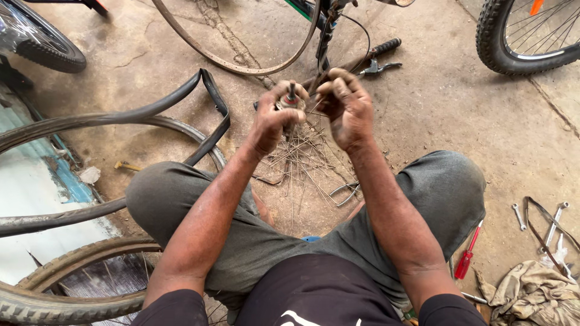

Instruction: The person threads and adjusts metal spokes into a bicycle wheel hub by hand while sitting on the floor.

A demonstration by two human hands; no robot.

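The left hand (273,118) is closed round a small metal wheel hub (290,100) — a dull, greasy cylinder with a reddish band, its thin axle stub pointing up and slightly away from the person, so the long axis stands nearly upright. The right hand (345,107), just beside the hub, has its fingers curled and pinched at the hub's edge; what exactly they pinch is too fine to tell, though a thin wire spoke seems to run there.

Directly below the hub, on the rough, cracked concrete floor (435,102), lies a loose scatter of spokes (300,158) — straight, thin, grey steel wires fanned out in every direction. Pliers (345,192) lie nearer the person than the hub, at the spokes' edge. Beyond the hub a bare rusty rim (241,65) curves in an arc. Left of the hub a limp black rubber tube (208,130) bends over a worn tyre (36,130). Well to the right of the hub lie a red-handled screwdriver (466,261), small flat spanners (518,216) and a crumpled dirty rag (531,296).
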